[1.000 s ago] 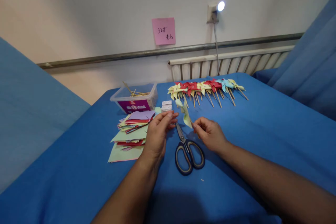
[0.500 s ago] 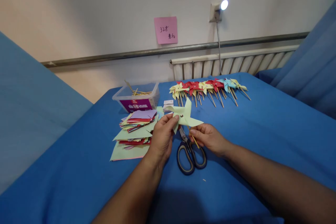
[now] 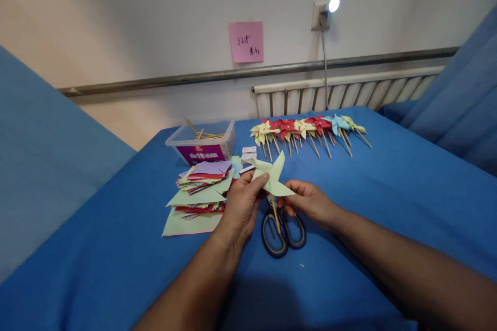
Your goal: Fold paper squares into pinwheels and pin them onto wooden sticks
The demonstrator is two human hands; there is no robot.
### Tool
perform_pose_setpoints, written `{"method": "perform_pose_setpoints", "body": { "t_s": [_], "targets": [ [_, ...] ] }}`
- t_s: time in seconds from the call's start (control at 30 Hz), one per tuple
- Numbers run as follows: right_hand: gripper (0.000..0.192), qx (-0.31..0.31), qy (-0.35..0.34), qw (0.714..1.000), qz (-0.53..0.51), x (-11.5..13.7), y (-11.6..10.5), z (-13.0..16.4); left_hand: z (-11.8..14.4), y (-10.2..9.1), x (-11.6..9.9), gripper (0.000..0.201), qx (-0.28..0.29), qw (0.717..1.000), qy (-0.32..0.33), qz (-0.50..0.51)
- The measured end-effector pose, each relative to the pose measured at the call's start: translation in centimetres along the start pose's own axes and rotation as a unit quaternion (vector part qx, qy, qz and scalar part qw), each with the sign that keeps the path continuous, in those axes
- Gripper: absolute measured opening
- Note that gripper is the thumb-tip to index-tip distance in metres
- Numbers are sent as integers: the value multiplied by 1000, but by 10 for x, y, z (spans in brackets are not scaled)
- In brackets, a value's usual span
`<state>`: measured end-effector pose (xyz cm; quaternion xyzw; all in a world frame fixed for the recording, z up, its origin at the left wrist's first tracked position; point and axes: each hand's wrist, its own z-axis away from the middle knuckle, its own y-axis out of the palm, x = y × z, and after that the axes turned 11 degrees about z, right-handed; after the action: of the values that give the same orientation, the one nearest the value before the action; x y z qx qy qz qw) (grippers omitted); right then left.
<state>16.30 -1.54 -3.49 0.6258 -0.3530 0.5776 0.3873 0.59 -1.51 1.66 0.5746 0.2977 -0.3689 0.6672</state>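
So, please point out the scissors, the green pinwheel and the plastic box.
scissors (image 3: 289, 230), head view, right handle loop.
green pinwheel (image 3: 275, 178), head view, middle of its paper blades.
plastic box (image 3: 200, 154), head view, purple label on front wall.

Both forearms reach in from the lower edge of the view and converge toward the middle. The left hand (image 3: 241, 206) lies back-up, wrist straight, fingers curled forward, with the thumb (image 3: 259, 182) pressed against the fingertips in a pinch at the left side of the green pinwheel (image 3: 272, 175). The right hand (image 3: 309, 202) sits just right of the pinwheel, turned knuckles-up, fingers bent inward and closed beneath its lower right blade. The two hands are close together, nearly touching, at equal height. Both arms are bare to the elbow, the right one stretched longer across the view.
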Motion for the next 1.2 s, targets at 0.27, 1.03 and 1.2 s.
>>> {"method": "perform_pose_setpoints", "body": {
  "t_s": [0.27, 1.03, 1.2],
  "targets": [
    [30, -94, -55, 987, -115, -1, -8, -5, 5, 2, 8, 26, 51, 993, -103, -14],
    [28, -90, 4, 973, -214, 9, -14, -2, 3, 0, 17, 28, 81, 989, -120, -37],
    [28, -69, 18, 969, -236, 13, -16, -1, 4, 1, 17, 25, 92, 985, -144, -29]
  ]
}}
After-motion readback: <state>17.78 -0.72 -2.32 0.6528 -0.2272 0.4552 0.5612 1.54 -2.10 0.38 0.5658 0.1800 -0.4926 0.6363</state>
